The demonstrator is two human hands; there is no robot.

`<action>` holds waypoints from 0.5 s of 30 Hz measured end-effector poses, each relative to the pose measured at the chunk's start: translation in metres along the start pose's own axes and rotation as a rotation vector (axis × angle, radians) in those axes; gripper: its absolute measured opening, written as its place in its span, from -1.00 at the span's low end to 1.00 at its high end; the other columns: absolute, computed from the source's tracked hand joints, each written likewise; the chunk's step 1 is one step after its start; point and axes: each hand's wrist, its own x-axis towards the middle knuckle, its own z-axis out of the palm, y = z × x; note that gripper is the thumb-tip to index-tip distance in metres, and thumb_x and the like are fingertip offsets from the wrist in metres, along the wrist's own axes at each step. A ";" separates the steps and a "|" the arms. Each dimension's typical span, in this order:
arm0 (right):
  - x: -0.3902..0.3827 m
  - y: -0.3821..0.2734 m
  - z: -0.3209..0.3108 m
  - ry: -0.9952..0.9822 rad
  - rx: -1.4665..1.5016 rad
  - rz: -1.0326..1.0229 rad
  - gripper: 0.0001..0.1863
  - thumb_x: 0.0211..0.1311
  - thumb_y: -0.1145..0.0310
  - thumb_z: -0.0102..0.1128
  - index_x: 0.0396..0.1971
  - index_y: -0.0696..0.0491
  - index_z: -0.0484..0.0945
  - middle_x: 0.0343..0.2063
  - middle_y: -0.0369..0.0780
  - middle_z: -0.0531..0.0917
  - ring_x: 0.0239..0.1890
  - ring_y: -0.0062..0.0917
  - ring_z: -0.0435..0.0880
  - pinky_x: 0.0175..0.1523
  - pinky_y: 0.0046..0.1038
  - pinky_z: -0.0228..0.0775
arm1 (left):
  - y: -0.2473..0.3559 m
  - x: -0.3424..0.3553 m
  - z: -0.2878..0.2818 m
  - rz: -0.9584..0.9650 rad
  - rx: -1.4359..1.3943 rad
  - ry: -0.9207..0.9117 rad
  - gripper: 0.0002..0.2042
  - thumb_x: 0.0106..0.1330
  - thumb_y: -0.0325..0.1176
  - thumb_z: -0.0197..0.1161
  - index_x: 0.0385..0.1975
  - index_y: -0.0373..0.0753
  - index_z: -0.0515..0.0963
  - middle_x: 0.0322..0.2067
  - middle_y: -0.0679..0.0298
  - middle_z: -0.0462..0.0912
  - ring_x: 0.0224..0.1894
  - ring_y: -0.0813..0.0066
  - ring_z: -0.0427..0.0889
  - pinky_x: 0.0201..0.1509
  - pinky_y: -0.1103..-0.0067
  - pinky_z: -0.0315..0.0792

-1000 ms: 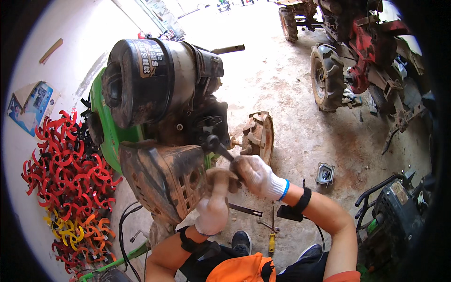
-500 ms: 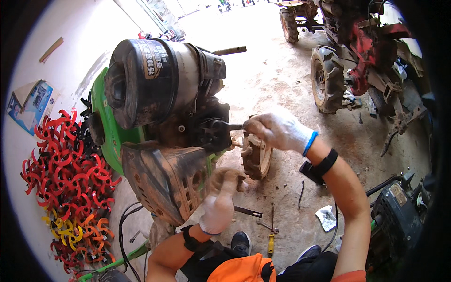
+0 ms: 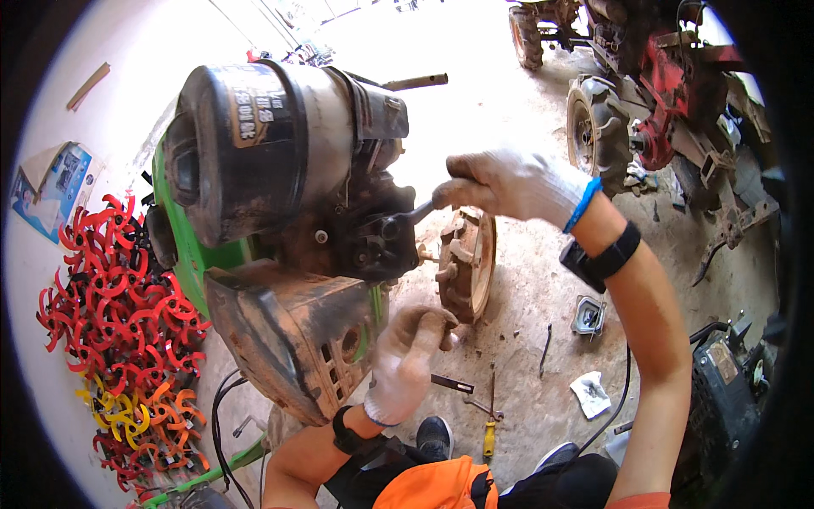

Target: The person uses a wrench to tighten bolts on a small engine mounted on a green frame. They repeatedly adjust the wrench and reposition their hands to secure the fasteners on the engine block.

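Observation:
In front of me stands a green machine with a dirty engine (image 3: pixel 326 229) and a big dark cylindrical air filter housing (image 3: pixel 250 153). My right hand (image 3: pixel 517 187), in a white work glove with soiled fingers, is closed round the outer end of a metal wrench (image 3: pixel 417 212). The wrench's far end sits at the dark side of the engine. My left hand (image 3: pixel 407 356), gloved too, hangs beside the mud-stained slotted cover (image 3: pixel 297 339), apart from the engine. Its fingers are curled together; what they hold, if anything, is hidden.
A lugged wheel (image 3: pixel 466 263) stands behind my hands. On the floor lie a yellow-handled screwdriver (image 3: pixel 489 437), a white rag (image 3: pixel 590 394) and a small metal tray (image 3: pixel 588 316). Red, yellow and orange tiller blades (image 3: pixel 127 297) are heaped at left; a red machine (image 3: pixel 657 102) stands far right.
My right hand has moved up and slightly right, tilting the wrench's outer end upward from nearly level. My left hand has shifted a little to the right. The metal tray has come into sight.

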 end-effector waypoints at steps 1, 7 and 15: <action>0.003 0.000 -0.005 0.002 -0.042 0.003 -0.27 0.52 -0.33 0.17 0.15 0.10 0.73 -0.14 -0.01 0.84 -0.13 -0.23 0.86 0.02 -0.27 0.73 | 0.000 0.000 0.001 -0.006 0.009 -0.002 -0.81 0.70 -0.33 0.13 -0.06 -0.32 0.60 -0.26 0.27 0.71 -0.22 0.52 0.64 -0.03 0.54 0.47; 0.004 0.010 0.012 -0.039 0.146 0.056 -0.47 0.63 -0.15 0.13 0.09 0.03 0.73 -0.33 -0.20 0.78 -0.36 -0.42 0.72 -0.23 -0.31 0.65 | 0.002 -0.001 0.008 -0.030 0.001 0.006 -0.81 0.70 -0.33 0.13 -0.07 -0.32 0.60 -0.26 0.25 0.71 -0.23 0.53 0.64 -0.02 0.54 0.47; -0.060 -0.051 0.172 0.250 0.720 0.031 -0.50 0.69 0.16 0.03 0.35 0.24 0.47 0.06 0.08 0.67 -0.24 -0.20 0.78 0.00 -0.28 0.71 | 0.009 -0.016 0.008 0.110 -0.069 -0.048 -0.83 0.70 -0.31 0.18 -0.01 -0.29 0.60 -0.19 0.32 0.70 -0.23 0.60 0.58 -0.06 0.60 0.47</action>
